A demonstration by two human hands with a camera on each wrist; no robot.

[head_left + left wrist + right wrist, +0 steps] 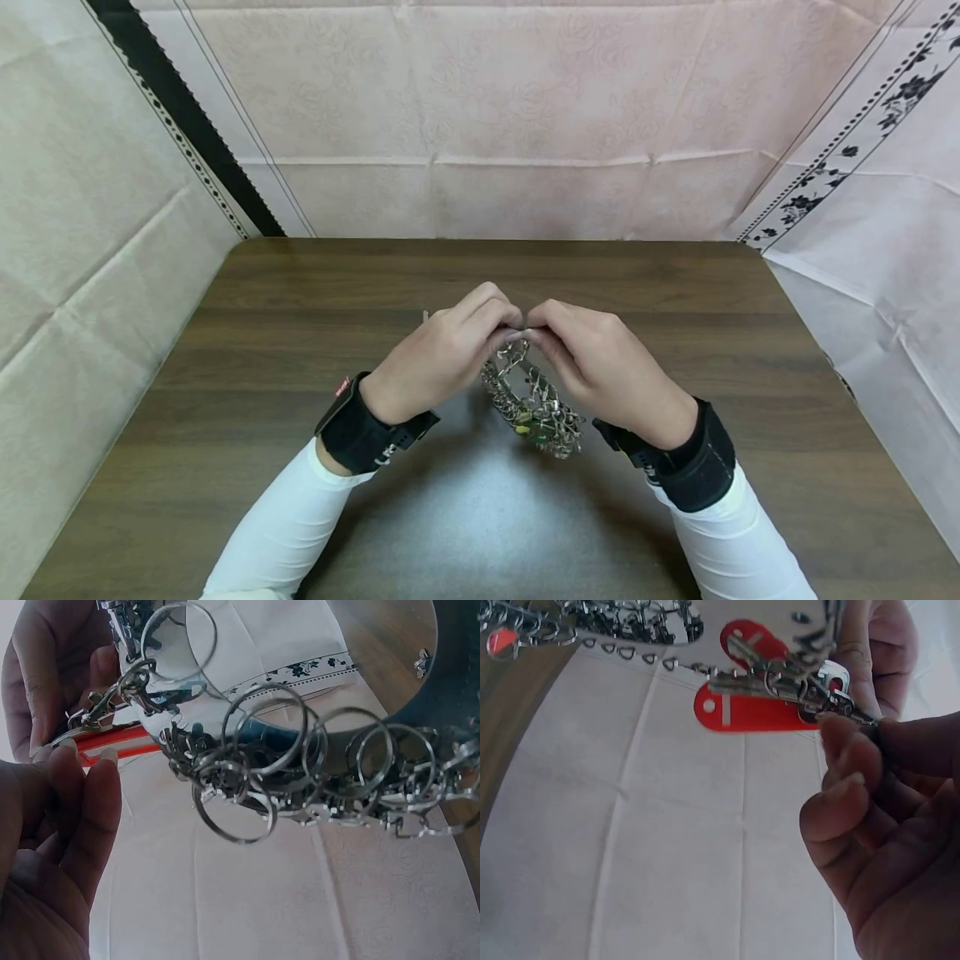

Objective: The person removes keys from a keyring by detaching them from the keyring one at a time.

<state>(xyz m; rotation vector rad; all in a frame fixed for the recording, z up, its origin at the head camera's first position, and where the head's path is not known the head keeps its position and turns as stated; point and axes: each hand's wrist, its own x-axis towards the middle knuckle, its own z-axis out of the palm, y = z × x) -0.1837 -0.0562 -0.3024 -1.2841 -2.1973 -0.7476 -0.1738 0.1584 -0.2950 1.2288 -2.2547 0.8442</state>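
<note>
A loop-shaped bunch of metal key rings (551, 417) with small chains and clasps hangs beneath both hands, above the table. My left hand (453, 342) and right hand (607, 358) meet fingertip to fingertip at its top end. In the left wrist view, several split rings (349, 750) dangle from the bunch, and the left hand (67, 840) pinches its end beside a red key tag (135, 746). The right hand (907, 817) pinches the metal end near two red tags (765, 712) in the right wrist view. Fingers hide the exact spot they grip.
A brown wood-grain table (375, 533) lies under the hands. Pale patterned cloth (525, 108) hangs behind it and along both sides. Black bands (705, 462) are strapped around both wrists, over white sleeves. Yellow and green bits (528, 421) show within the bunch.
</note>
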